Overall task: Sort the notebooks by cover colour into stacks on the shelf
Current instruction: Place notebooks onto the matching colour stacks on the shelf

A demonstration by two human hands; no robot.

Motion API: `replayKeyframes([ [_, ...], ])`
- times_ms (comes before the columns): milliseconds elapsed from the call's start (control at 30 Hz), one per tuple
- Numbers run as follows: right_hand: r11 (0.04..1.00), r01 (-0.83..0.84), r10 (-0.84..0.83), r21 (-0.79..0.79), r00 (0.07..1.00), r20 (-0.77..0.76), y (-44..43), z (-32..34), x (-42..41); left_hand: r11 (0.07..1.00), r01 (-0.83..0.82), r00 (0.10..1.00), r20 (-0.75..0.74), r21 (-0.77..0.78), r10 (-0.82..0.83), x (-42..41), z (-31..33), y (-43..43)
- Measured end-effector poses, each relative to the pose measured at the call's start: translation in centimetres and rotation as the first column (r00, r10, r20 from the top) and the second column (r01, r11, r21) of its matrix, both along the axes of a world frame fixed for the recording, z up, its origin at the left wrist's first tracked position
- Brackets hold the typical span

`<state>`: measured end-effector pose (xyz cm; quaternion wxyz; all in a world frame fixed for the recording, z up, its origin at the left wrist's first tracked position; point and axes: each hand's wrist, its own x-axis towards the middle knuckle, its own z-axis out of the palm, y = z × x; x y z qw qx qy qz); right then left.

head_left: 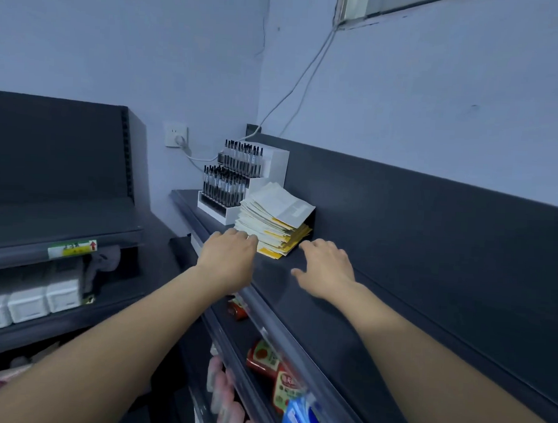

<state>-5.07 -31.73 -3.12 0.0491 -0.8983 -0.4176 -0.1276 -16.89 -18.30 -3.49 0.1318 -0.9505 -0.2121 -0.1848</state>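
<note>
Step, likely: reaching for mixed pile, sorting not yet begun. Notebooks (270, 223) piled askew on top shelf (315, 309), beside pen rack (237, 180). Left hand (229, 254) fingers straight, touching pile's near-left edge. Right hand (324, 267) spread, empty, just right of pile. Next: grip pile both sides, lift.

The shelf (324, 312) is seen to be dark sheet metal with a matt painted finish, faintly sheened where light falls on it (the back panel (430, 224) is finished alike). A clear, glossy plastic rail (266, 319) is fitted along its front edge. The notebooks (270, 223) are made of paper, with smooth, matt covers in cream and yellow. The pen stand (275, 166) is formed of a smooth white material, possibly plastic. The packets (263, 359) below are wrapped in shiny plastic film. The wall (404, 105) is painted matt.
</note>
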Motion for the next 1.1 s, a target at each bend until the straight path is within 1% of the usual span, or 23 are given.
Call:
replayKeyframes([
  [233, 0.996, 0.079, -0.077, 0.048, 0.996, -0.047, 7.8, -0.6, 4.0, 0.994, 0.105, 0.994, -0.029, 0.002, -0.105, 5.1, 0.8, 8.2],
  [400, 0.982, 0.167, -0.157, 0.084, 0.981, -0.113, 11.2, -0.3, 6.9, 0.984, 0.169, 0.985, 0.037, -0.059, -0.167, 8.8, 2.2, 12.6],
  [567, 0.966, 0.237, -0.203, 0.104, 0.943, -0.264, 13.0, -0.4, 10.5, 0.981, 0.166, 0.986, 0.052, -0.101, -0.161, 13.1, 2.8, 15.7],
  [700, 0.966, 0.236, -0.175, 0.105, 0.897, -0.407, 14.0, -0.7, 13.6, 0.976, 0.150, 0.989, 0.040, -0.160, -0.145, 16.4, 2.8, 16.9],
  [767, 0.967, 0.227, -0.154, 0.114, 0.883, -0.444, 14.7, -0.8, 14.7, 0.966, 0.141, 0.990, 0.037, -0.218, -0.136, 17.9, 2.6, 17.4],
  [867, 0.975, 0.193, -0.133, 0.114, 0.908, -0.398, 15.9, -1.2, 15.8, 0.944, 0.117, 0.993, 0.046, -0.309, -0.108, 19.6, 2.3, 18.1],
  [967, 0.983, 0.160, -0.117, 0.093, 0.927, -0.356, 17.3, -1.4, 16.1, 0.921, 0.106, 0.991, 0.113, -0.376, -0.068, 20.6, 2.2, 18.8],
  [1100, 0.985, 0.126, -0.085, 0.121, 0.951, -0.296, 18.8, -1.5, 15.7, 0.826, 0.100, 0.976, 0.218, -0.554, 0.028, 21.0, 2.3, 19.8],
])
